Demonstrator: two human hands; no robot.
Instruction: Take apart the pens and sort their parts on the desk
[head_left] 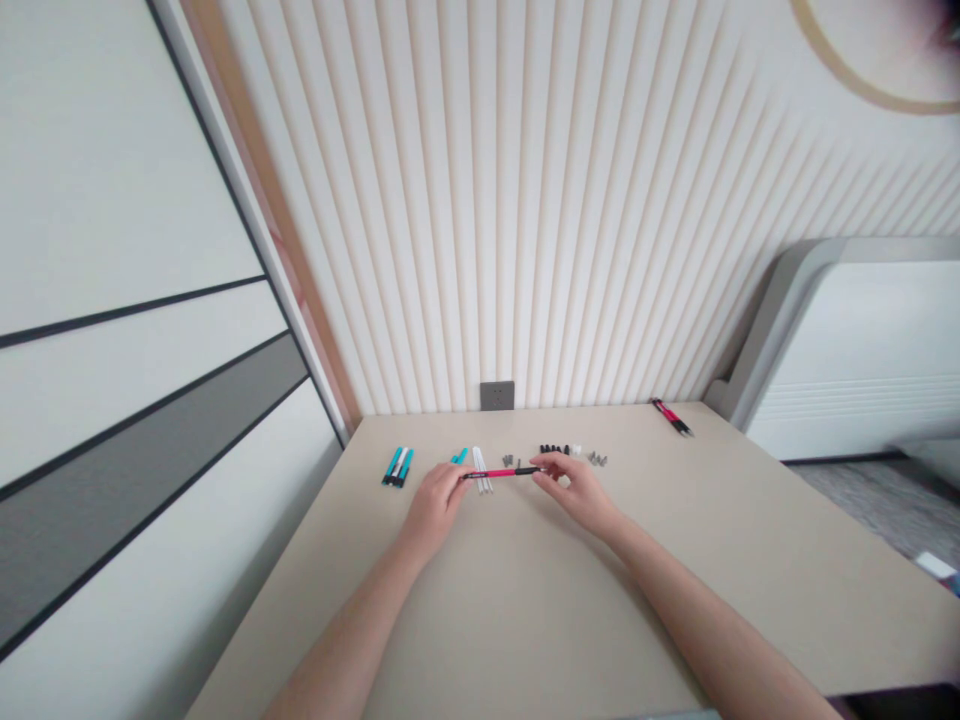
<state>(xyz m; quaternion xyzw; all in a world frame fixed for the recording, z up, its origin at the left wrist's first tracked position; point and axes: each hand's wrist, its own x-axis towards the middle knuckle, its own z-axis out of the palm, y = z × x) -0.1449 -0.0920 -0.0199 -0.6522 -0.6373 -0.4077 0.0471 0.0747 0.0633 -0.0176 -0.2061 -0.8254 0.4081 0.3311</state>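
Note:
Both my hands hold one red pen (504, 472) level above the beige table (525, 600). My left hand (436, 502) pinches its left end. My right hand (574, 488) pinches its dark right tip. Just behind the pen lie white pen barrels (481, 462), a teal pen part (459, 456), small grey parts (510, 460), a row of black parts (553, 449) and small metal parts (598, 459).
A bundle of teal and black pens (397, 466) lies at the left. Two red and black pens (673, 417) rest near the table's back right corner. A grey wall socket (497, 395) sits behind. A bed headboard (780, 320) stands to the right.

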